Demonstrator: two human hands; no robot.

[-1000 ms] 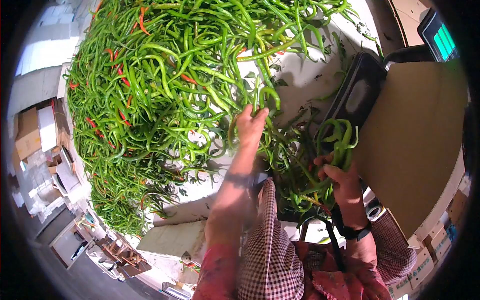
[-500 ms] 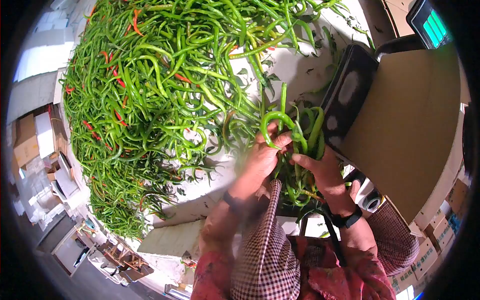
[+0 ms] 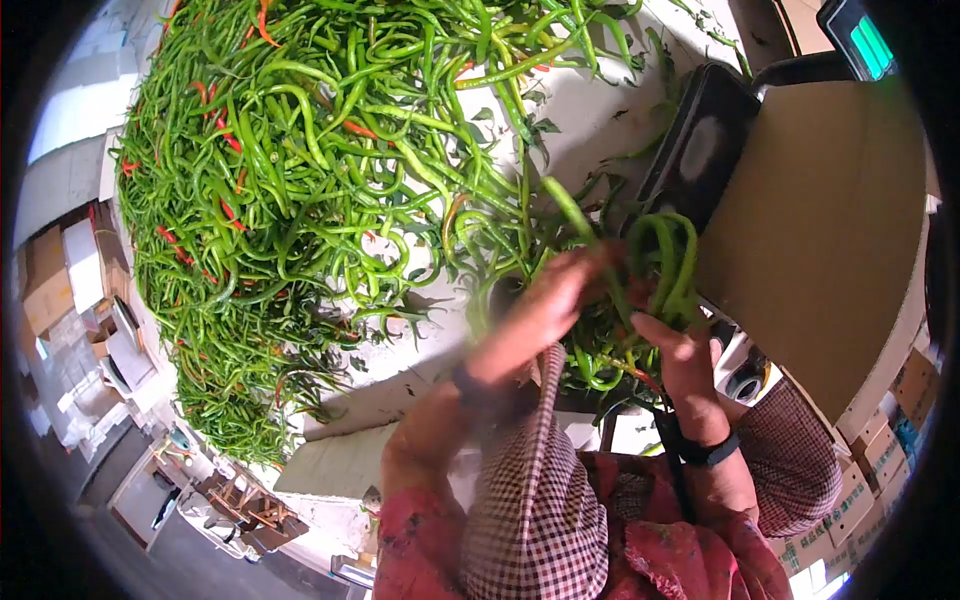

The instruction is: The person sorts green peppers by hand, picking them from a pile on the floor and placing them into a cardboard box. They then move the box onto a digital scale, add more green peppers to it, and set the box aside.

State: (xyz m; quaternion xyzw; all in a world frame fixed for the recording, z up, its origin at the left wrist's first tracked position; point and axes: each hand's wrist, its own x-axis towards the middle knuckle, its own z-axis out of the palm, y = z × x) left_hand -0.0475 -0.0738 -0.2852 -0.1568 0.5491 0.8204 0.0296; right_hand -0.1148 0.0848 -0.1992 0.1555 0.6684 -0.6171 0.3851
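Note:
My right hand [image 3: 678, 352] is closed around a bunch of curved green peppers [image 3: 680, 270], thumb toward the middle. My left hand [image 3: 545, 305] is smeared by motion just left of the bunch, its fingertips hidden or blurred against a long green pepper [image 3: 568, 205] that slants up; I cannot make out whether they grip it. More green peppers [image 3: 595, 370] and a reddish one lie below, between the two hands. A large heap of green peppers [image 3: 290, 170] with some red ones covers the left and middle of the white surface [image 3: 590, 130].
A dark tray-like object [image 3: 700, 150] and a large cardboard sheet [image 3: 815, 240] stand on the right. A device with a lit green display [image 3: 870, 45] is at the top right. Printed boxes [image 3: 850, 510] are stacked at the lower right, and cartons [image 3: 50, 285] sit far left.
My left hand has shifted slightly right and up, across toward the bunch. My right hand has moved a little right and down with its peppers. The view has shifted slightly.

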